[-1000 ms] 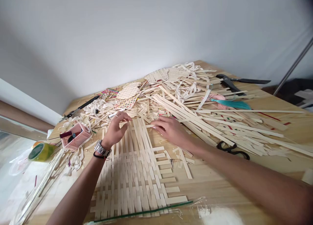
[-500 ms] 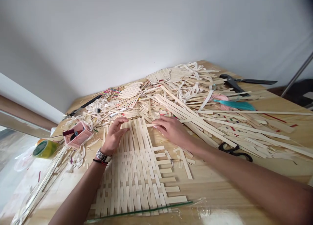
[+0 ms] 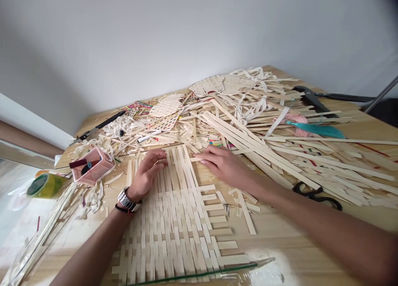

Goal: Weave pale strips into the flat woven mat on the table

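We log a woven mat [image 3: 168,232] of pale flat strips lying on the tabletop [image 3: 280,240], close to the near edge and partly on a clear sheet with a green edge [image 3: 199,275]. Short strip ends stick out along its right side. The work in hand looks to be at the far edge, where long strips fan out unbound.

Our left hand [image 3: 146,174] lies open on that edge, fingers slightly spread and curved over the strips. A steel watch [image 3: 127,199] sits on that wrist. Our right hand [image 3: 224,166] reaches in from the right, fingers loosely together beside a loose strip [image 3: 195,158]; we cannot tell whether they pinch it.

We judge that the next move calls for keeping the far ends steady while a crossing strip is worked over and under them.

Beyond the mat lies a heap of loose strips [image 3: 248,124], with small woven pieces [image 3: 163,107] at the back. Black-handled scissors [image 3: 317,195] lie to the right, a pink box [image 3: 91,166] and a roll of tape [image 3: 43,185] to the left.
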`<state>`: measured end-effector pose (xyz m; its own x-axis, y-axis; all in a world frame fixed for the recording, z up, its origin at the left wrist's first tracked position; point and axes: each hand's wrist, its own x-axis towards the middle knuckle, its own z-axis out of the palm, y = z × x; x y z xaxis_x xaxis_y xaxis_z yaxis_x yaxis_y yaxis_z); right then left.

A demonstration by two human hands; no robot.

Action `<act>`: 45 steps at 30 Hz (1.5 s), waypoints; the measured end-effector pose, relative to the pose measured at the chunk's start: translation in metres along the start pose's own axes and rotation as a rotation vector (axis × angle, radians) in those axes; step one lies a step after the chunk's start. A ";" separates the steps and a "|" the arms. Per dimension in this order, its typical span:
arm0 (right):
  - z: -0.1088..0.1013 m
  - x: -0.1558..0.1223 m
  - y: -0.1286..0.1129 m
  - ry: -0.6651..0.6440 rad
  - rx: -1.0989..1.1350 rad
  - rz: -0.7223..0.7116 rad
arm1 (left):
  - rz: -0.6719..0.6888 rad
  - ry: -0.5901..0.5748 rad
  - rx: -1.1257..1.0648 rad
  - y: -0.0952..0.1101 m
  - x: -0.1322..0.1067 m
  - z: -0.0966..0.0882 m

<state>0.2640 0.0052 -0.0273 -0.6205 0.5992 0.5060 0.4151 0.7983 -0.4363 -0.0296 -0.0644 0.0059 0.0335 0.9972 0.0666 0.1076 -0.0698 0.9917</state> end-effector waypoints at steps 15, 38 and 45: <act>-0.003 -0.003 -0.008 0.000 -0.095 -0.036 | 0.281 0.013 0.511 0.008 -0.004 0.003; -0.003 -0.002 -0.008 0.066 -0.069 0.056 | 0.312 -0.111 0.984 0.003 -0.001 -0.013; -0.003 -0.001 -0.008 0.067 -0.046 0.055 | 0.253 -0.093 0.981 0.003 -0.001 -0.012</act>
<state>0.2637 -0.0014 -0.0221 -0.5509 0.6437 0.5313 0.4786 0.7651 -0.4307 -0.0411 -0.0652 0.0097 0.2404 0.9473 0.2117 0.8529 -0.3103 0.4199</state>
